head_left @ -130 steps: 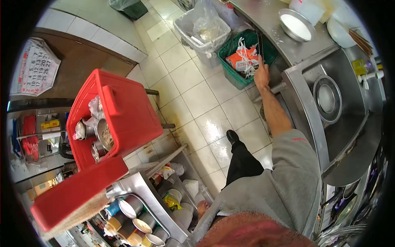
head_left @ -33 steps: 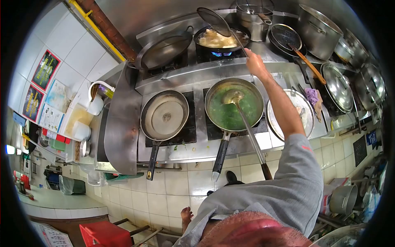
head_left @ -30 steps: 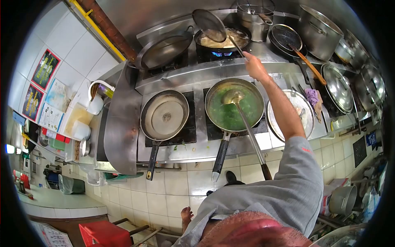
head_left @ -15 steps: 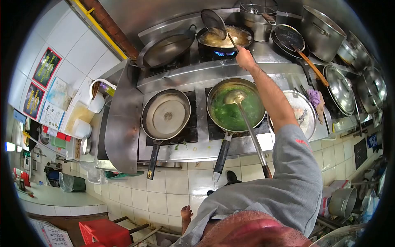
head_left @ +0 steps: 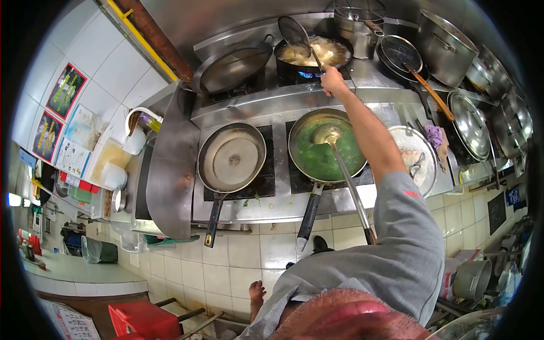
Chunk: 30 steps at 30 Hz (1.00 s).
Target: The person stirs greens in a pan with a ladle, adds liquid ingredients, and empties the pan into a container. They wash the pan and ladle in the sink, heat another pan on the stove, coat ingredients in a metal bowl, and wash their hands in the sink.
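My right hand [head_left: 334, 80] is closed round the handle of a mesh skimmer [head_left: 294, 30], whose round head is tilted over the left rim of a black wok [head_left: 345, 44]. Pale pieces of food [head_left: 328, 52] bubble in the wok's oil above a blue flame. Below my right forearm, a pan [head_left: 291, 148] holds green liquid, with a long-handled ladle [head_left: 327, 135] resting in it. Down by my side hangs my left hand [head_left: 256, 290], its fingers loosely bent and apart, with nothing seen in it.
A frying pan [head_left: 232, 158] sits on the front left burner, a large wok [head_left: 235, 71] behind it. To the right are a plate with food and a fork [head_left: 425, 170], a strainer with a wooden handle [head_left: 433, 99], a lid [head_left: 469, 124] and several pots. Pan handles jut past the stove edge.
My right hand has shifted slightly left and down with the skimmer's handle. More pale food shows in the oil beside the skimmer. The whole view has moved slightly.
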Available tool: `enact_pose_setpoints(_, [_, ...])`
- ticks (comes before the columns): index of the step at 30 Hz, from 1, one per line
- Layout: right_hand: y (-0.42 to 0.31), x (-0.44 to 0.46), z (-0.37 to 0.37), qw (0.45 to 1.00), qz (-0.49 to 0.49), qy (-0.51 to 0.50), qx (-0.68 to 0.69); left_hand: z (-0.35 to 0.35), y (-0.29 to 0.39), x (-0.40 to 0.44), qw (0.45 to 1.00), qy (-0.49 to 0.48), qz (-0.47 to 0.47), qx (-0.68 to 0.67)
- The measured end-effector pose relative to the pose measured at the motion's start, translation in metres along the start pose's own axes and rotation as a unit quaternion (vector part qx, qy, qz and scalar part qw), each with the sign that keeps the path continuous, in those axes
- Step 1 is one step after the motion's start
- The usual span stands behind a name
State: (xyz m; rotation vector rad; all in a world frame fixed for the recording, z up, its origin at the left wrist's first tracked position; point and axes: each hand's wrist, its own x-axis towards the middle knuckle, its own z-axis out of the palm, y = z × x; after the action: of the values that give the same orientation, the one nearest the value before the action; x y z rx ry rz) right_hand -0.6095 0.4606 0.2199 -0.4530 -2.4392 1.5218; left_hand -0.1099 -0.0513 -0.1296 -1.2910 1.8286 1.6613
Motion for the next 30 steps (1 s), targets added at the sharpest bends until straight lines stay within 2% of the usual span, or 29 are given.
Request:
enact_pose_setpoints(3, [0.006, -0.011, -0.013, 0.997, -0.020, 0.003, 0.080, 0.002, -0.003, 0.004, 0.999, 0.032, -0.017, 0.014])
enact_pose_setpoints(8, [0.008, -0.036, -0.036, 0.994, -0.053, -0.032, 0.087, -0.007, -0.003, 0.007, 0.997, -0.009, -0.053, 0.048])
enact_pose_setpoints(10, [0.009, -0.049, -0.036, 0.995, -0.091, -0.004, -0.032, -0.013, -0.008, 0.015, 0.997, -0.021, -0.052, 0.047])
enact_pose_setpoints(11, [0.013, -0.049, -0.035, 0.995, -0.081, -0.004, -0.066, -0.013, -0.009, 0.017, 0.997, -0.033, -0.052, 0.044])
enact_pose_setpoints(16, [0.046, -0.027, -0.032, 0.977, -0.148, 0.058, -0.143, -0.002, 0.005, 0.012, 0.999, 0.002, -0.020, 0.030])
enact_pose_setpoints(18, [0.060, -0.020, -0.029, 0.916, -0.290, 0.171, -0.219, -0.001, 0.008, 0.010, 0.999, 0.009, -0.015, 0.029])
enact_pose_setpoints(19, [0.059, -0.025, -0.032, 0.935, -0.228, 0.152, -0.226, 0.000, 0.005, 0.012, 0.999, 0.017, -0.015, 0.028])
enact_pose_setpoints(20, [0.058, -0.029, -0.038, 0.935, -0.226, 0.152, -0.227, 0.001, 0.004, 0.013, 0.999, 0.024, -0.014, 0.026])
enact_pose_setpoints(22, [0.047, -0.041, -0.049, 0.974, -0.125, 0.077, -0.170, 0.002, 0.005, 0.008, 0.999, 0.018, -0.018, 0.037])
enact_pose_setpoints(23, [0.054, -0.035, -0.049, 0.974, -0.126, 0.077, -0.171, 0.003, 0.006, 0.007, 0.999, 0.015, -0.020, 0.045])
enact_pose_setpoints(25, [0.064, -0.032, -0.049, 0.936, -0.245, 0.167, -0.190, 0.001, -0.003, 0.012, 0.999, 0.005, -0.022, 0.030])
enact_pose_setpoints(26, [0.071, -0.031, -0.050, 0.936, -0.244, 0.166, -0.191, -0.001, -0.009, 0.015, 1.000, -0.005, -0.024, 0.015])
enact_pose_setpoints(28, [0.050, -0.058, -0.058, 0.972, -0.136, 0.123, -0.144, -0.001, -0.022, 0.023, 1.000, 0.002, -0.024, 0.012])
enact_pose_setpoints(29, [0.045, -0.064, -0.063, 0.972, -0.136, 0.123, -0.144, -0.002, -0.027, 0.026, 1.000, 0.010, -0.023, 0.010])
enact_pose_setpoints(30, [0.041, -0.069, -0.069, 0.987, -0.088, 0.071, -0.114, -0.002, -0.027, 0.027, 1.000, 0.009, -0.023, 0.010])
